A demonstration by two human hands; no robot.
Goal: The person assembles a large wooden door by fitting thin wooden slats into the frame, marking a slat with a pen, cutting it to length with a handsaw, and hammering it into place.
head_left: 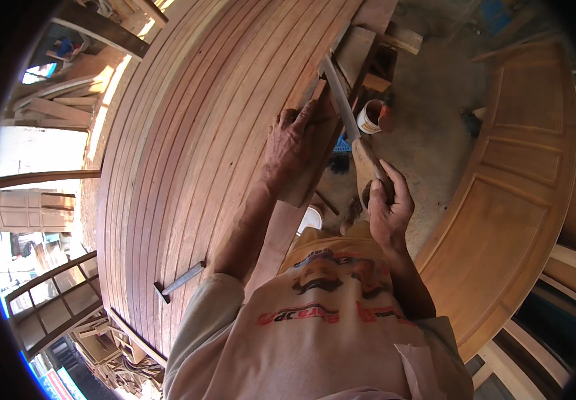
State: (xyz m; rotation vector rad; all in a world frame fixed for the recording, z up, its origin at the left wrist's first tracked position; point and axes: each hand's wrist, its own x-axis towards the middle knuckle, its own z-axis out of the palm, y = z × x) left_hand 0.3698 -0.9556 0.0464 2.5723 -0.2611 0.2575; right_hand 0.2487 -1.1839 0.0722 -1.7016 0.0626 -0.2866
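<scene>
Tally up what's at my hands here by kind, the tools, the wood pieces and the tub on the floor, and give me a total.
Tools: 2, the wooden-handled chisel in the right hand and the metal tool lying on the slatted panel.
Large wooden pieces: 2, the slatted panel under the left hand and the panelled door.
White tubs: 1.
Total: 5

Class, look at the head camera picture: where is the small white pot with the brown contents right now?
The white pot stands on the floor, upper middle of the head view, just right of the long metal file and above the right hand.
</scene>
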